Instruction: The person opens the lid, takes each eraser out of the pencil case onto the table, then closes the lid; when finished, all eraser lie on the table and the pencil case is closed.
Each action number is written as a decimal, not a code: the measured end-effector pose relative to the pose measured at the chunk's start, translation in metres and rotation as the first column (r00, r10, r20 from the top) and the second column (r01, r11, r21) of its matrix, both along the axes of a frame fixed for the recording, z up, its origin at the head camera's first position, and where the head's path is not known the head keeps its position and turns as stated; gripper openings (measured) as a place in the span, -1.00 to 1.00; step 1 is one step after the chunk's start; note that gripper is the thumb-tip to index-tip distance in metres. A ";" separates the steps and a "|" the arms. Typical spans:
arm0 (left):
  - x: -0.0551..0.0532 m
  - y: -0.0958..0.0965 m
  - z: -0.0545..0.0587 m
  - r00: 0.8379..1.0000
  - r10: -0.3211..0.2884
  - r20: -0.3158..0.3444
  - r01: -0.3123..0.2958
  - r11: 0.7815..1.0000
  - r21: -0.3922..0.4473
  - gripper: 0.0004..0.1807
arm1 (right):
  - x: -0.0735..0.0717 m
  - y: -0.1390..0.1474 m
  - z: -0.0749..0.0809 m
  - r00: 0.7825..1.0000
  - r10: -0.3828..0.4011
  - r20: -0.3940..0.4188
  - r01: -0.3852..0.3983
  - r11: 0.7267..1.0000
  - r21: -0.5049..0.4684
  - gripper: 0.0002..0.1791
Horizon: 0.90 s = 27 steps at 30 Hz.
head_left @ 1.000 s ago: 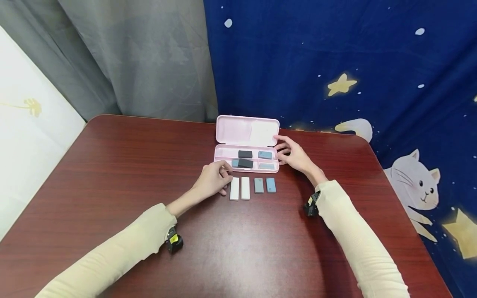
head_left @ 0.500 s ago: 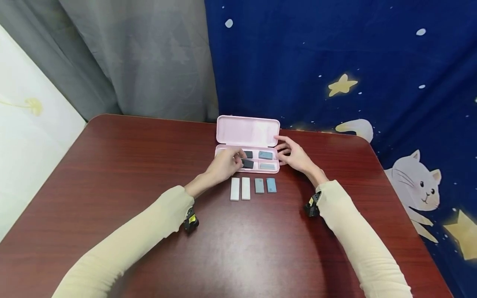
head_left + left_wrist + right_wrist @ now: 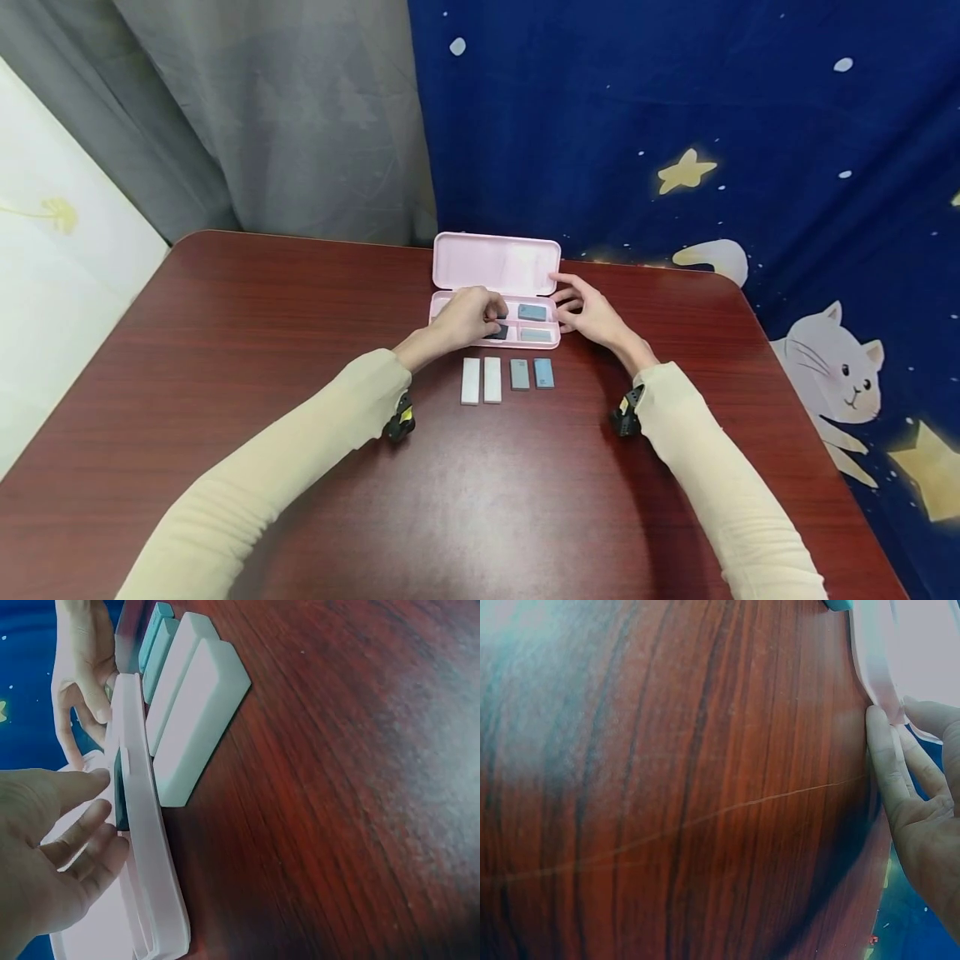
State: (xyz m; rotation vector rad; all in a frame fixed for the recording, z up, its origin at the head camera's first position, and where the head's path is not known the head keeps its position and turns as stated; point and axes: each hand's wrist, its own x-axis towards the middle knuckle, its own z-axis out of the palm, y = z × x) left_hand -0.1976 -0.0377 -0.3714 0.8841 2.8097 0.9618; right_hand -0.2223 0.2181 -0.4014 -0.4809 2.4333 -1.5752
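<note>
The pink pencil case (image 3: 495, 262) stands with its lid up near the table's far edge. My left hand (image 3: 463, 318) reaches over its tray, covering the left side. The fingertips are at a black eraser (image 3: 498, 332) in the front row; in the left wrist view a gap shows between thumb and index finger. My right hand (image 3: 596, 317) rests against the case's right end, its index finger up at the lid and the others at the tray's side. A blue-grey eraser (image 3: 532, 312) and a paler grey eraser (image 3: 536, 335) lie in the right compartments.
In front of the case lie two white erasers (image 3: 470, 382), a grey eraser (image 3: 520, 375) and a blue eraser (image 3: 543, 373) in a row. Brown tabletop (image 3: 480, 500) extends towards me. Behind the table hang grey and blue curtains (image 3: 600, 125).
My left hand has moved right and away from me, from beside the white erasers to over the tray. My right hand has stayed at the case's right end.
</note>
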 end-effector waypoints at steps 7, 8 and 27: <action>0.003 0.006 -0.001 0.999 -0.019 -0.047 0.013 0.993 -0.120 -0.84 | -0.001 0.001 -0.001 1.000 0.001 -0.009 -0.001 1.000 0.004 -0.29; 0.005 0.007 -0.001 0.998 -0.021 -0.051 0.014 0.991 -0.134 -0.84 | 0.000 0.001 -0.001 1.000 -0.001 -0.010 0.001 1.000 0.007 -0.30; 0.006 0.003 -0.005 0.999 0.007 0.046 -0.007 1.000 -0.005 -0.83 | 0.001 0.000 0.001 1.000 -0.003 -0.005 0.003 1.000 0.021 -0.31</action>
